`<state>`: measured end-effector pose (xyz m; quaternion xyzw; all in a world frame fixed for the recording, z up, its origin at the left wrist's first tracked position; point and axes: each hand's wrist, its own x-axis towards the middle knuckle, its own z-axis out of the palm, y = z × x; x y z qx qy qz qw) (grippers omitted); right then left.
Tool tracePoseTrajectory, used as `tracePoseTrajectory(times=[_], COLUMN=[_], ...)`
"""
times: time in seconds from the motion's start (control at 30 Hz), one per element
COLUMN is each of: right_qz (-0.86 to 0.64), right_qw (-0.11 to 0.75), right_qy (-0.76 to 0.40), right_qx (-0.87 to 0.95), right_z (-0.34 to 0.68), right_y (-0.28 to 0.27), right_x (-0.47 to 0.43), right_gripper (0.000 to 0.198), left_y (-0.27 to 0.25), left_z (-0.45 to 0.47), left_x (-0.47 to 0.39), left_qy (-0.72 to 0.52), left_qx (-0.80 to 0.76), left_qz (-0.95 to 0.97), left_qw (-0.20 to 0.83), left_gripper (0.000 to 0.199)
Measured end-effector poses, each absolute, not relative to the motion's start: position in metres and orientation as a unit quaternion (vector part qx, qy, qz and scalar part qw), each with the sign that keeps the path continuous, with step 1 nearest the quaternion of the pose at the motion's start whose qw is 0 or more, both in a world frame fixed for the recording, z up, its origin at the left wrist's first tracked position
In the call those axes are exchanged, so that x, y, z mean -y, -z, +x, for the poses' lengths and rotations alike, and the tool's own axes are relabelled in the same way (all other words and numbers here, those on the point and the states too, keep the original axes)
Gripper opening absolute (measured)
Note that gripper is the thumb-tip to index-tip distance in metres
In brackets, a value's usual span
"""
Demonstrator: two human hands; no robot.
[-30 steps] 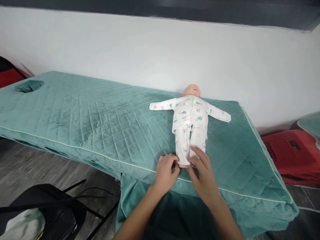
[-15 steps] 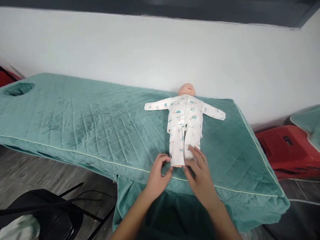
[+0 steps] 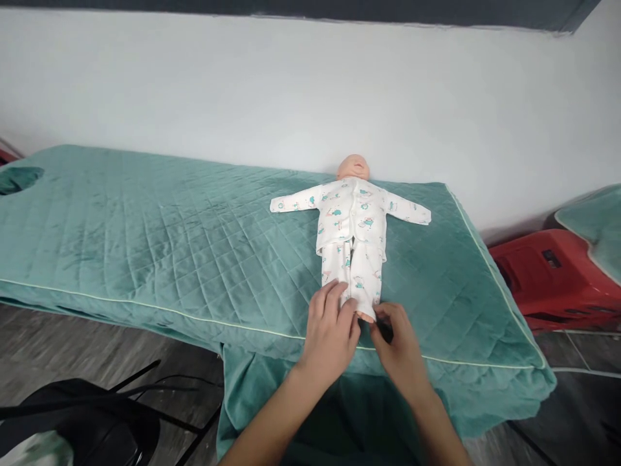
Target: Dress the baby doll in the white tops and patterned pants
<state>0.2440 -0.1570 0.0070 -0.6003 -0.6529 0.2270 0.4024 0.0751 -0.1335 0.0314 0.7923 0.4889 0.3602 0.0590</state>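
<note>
A baby doll (image 3: 353, 167) lies face up on the green quilted bed cover (image 3: 233, 252), its arms spread wide. It wears a white printed jacket (image 3: 342, 210) and matching trousers (image 3: 366, 265). My left hand (image 3: 332, 327) lies over the lower end of the left-hand trouser leg, hiding it, with thumb and fingertips at the inner side of the other leg's cuff. My right hand (image 3: 400, 346) pinches the outer side of that same cuff. A bit of the doll's foot (image 3: 365, 318) shows below the cuff between my hands.
The bed stands against a white wall (image 3: 194, 84). A red plastic chair (image 3: 557, 272) with a green cushion (image 3: 599, 220) is off the right end. A black chair (image 3: 92, 414) stands at lower left, and a face hole (image 3: 19, 180) is at the bed's far left.
Both hands have shifted from the left-hand trouser leg's cuff to the right-hand one. My left hand now crosses over the first leg. The view has moved slightly.
</note>
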Motion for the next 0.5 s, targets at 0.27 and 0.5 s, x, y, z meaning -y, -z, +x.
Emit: tracePoseTrajectory(times=[0.27,0.5], right_qz=[-0.555,-0.526], right_qw=[0.442,0.378], right_qy=[-0.214,-0.204], right_qx=[0.672,0.734], right_z=[0.250,0.264], right_y=[-0.027,-0.030], right_x=[0.154,0.164], right_gripper=[0.009,0.009], left_y=[-0.036,-0.036], left_z=[0.075,0.059], left_x=[0.125,0.146], left_qy=[-0.387,-0.414], left_qx=[-0.480,-0.431], left_qz=[0.787,0.801], left_qw=[0.030,0.041], left_gripper=[0.016,0.015])
